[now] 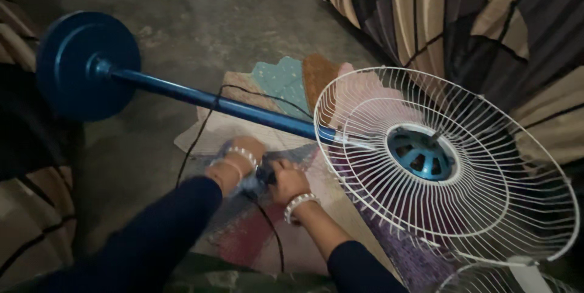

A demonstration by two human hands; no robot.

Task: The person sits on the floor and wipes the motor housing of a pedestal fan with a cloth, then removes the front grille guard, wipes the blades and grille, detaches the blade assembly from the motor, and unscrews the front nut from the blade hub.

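A blue pedestal fan lies on its side on the floor. Its round base [85, 65] is at the left and its blue pole [225, 106] runs right to the white wire grille [486, 208], where the blue motor hub [421, 155] shows without blades. My left hand [234, 162] and my right hand [286, 182] meet just below the pole, both closed on a small dark part where the black power cord [198, 138] runs. What the part is stays too dark to tell. Both wrists wear pale beaded bracelets.
A patchwork mat [286, 80] lies under the fan on the grey concrete floor [201, 19]. A striped fabric-covered seat [462, 19] fills the upper right. More striped fabric [30, 220] is at the left edge. A second white grille [486, 278] peeks in at the bottom right.
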